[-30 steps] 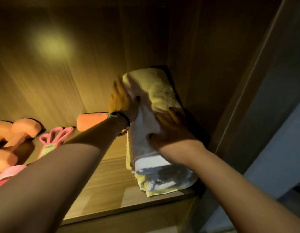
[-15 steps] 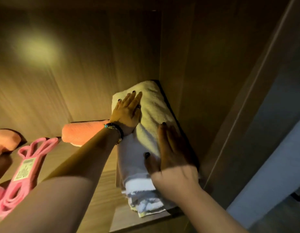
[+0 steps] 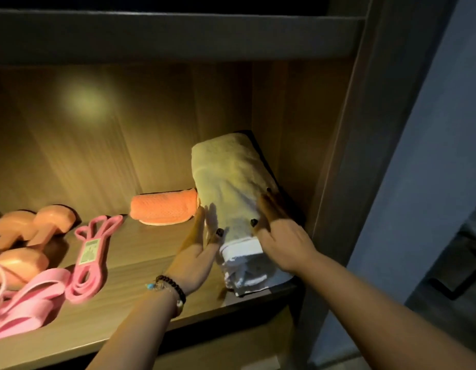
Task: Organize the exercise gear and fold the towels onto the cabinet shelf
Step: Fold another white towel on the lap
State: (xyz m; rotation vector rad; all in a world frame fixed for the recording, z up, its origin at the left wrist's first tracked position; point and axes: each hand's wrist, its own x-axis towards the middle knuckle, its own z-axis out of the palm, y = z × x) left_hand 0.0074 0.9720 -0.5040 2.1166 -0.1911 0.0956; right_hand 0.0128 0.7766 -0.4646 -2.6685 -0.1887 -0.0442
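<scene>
On the cabinet shelf (image 3: 130, 297), at its far right end against the side wall, sits the stack of folded towels (image 3: 231, 188), flanked by the flat left hand (image 3: 198, 252) and right hand (image 3: 281, 236), fingers straight, gripping nothing. Left of them lie an orange rolled towel (image 3: 162, 209), pink resistance bands (image 3: 89, 252) and orange dumbbells (image 3: 31, 231). Most looks done; only squaring the stack seems left.

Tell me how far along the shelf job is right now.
Mostly done, by the look of it. The dumbbells, pink bands and rolled orange towel lie on the shelf. In hand: the folded towel stack in the right corner, left hand flat against its side, right hand flat on top. Left: squaring the stack and letting go.
</scene>
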